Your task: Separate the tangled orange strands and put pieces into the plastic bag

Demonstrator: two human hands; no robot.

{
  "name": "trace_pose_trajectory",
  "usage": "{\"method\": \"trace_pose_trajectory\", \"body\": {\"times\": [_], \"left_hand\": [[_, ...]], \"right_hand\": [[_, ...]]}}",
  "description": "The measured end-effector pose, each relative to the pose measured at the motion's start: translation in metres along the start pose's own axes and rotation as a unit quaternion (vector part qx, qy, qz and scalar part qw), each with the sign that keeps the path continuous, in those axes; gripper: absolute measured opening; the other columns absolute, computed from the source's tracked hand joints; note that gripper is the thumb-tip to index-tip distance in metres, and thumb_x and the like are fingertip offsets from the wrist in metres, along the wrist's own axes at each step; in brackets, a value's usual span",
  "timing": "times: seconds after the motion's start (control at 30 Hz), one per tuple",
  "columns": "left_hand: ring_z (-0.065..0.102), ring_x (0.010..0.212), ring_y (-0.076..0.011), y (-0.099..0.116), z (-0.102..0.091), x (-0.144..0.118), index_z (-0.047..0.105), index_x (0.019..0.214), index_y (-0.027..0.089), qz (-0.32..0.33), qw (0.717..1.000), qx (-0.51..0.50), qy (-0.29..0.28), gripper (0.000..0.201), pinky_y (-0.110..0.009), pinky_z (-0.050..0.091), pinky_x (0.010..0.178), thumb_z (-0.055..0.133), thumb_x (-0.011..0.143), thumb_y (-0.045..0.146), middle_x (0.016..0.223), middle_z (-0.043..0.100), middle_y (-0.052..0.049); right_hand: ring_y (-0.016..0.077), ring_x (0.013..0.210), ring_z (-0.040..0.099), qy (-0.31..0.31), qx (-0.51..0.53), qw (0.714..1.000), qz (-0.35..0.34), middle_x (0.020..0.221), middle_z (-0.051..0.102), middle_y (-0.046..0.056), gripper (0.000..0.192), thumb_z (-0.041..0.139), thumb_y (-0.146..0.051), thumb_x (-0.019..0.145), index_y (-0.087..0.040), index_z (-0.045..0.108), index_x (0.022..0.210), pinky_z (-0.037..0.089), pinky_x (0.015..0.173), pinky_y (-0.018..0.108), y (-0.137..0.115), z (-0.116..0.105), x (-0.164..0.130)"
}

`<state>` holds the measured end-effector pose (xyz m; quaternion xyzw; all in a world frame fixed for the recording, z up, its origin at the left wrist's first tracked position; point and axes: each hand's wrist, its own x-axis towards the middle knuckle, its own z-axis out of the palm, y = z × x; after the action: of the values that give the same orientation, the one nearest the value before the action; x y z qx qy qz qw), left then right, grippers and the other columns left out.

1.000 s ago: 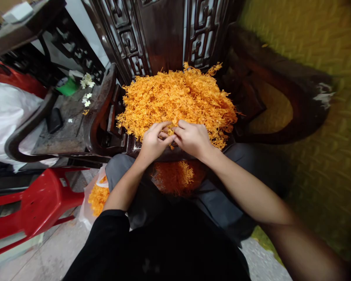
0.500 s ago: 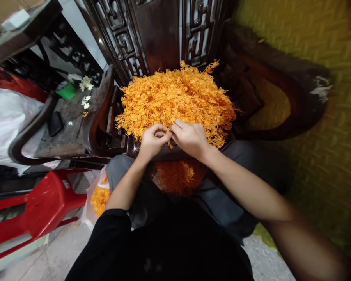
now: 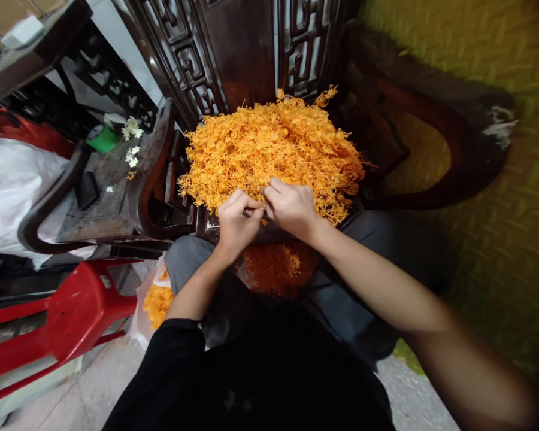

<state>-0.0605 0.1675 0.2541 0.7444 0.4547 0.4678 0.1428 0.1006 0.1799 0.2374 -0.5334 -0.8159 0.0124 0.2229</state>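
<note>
A big heap of small, stringy orange sprigs [image 3: 269, 143] covers the seat of a dark carved wooden chair [image 3: 251, 48]. At the heap's near edge, my left hand [image 3: 240, 221] is closed in a pinch, thumb against the fingers. My right hand [image 3: 290, 206] meets it fingertip to fingertip, also pinching. A bit of orange sprig shows at and just below the joined fingertips; most of it is hidden by the fingers.
Between my knees lie more orange sprigs [image 3: 273, 266] in a reddish-brown container or surface. A plastic bag [image 3: 146, 305] with orange pieces stands by a red plastic stool [image 3: 78, 311]. White flowers [image 3: 132, 129], a green roll [image 3: 102, 137] and a black object [image 3: 87, 190] sit at left.
My hands stay together at the heap's edge. The left hand has turned a little and its fingers have closed further; the orange piece below the fingertips shows less. The view has shifted slightly.
</note>
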Motion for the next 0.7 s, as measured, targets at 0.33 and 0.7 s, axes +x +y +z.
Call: {"method": "trace_pose_trajectory", "body": {"times": [0.33, 0.7], "left_hand": [[0.059, 0.067, -0.0094, 0.008, -0.022, 0.003, 0.062, 0.077, 0.019, -0.034, 0.967, -0.253, -0.012, 0.025, -0.024, 0.048, 0.060, 0.086, 0.083, 0.025, 0.095, 0.073, -0.003], [0.044, 0.061, -0.0124, -0.024, -0.018, 0.015, 0.064, 0.094, 0.019, -0.328, 0.872, -0.355, -0.080, 0.025, -0.022, 0.028, 0.047, 0.056, 0.096, 0.042, 0.070, 0.047, -0.001]], "right_hand": [[0.0176, 0.069, 0.054, 0.207, 0.313, 0.911, 0.173, 0.076, 0.061, 0.004, 0.021, 0.070, -0.038, 0.093, -0.019, 0.068, 0.084, 0.040, 0.066, 0.033, 0.080, 0.013, 0.028], [0.0125, 0.067, 0.052, 0.055, 0.653, 0.739, 0.155, 0.075, 0.060, 0.000, 0.050, 0.090, -0.065, 0.072, -0.021, 0.069, 0.083, 0.043, 0.061, 0.027, 0.032, 0.008, 0.015]]}}
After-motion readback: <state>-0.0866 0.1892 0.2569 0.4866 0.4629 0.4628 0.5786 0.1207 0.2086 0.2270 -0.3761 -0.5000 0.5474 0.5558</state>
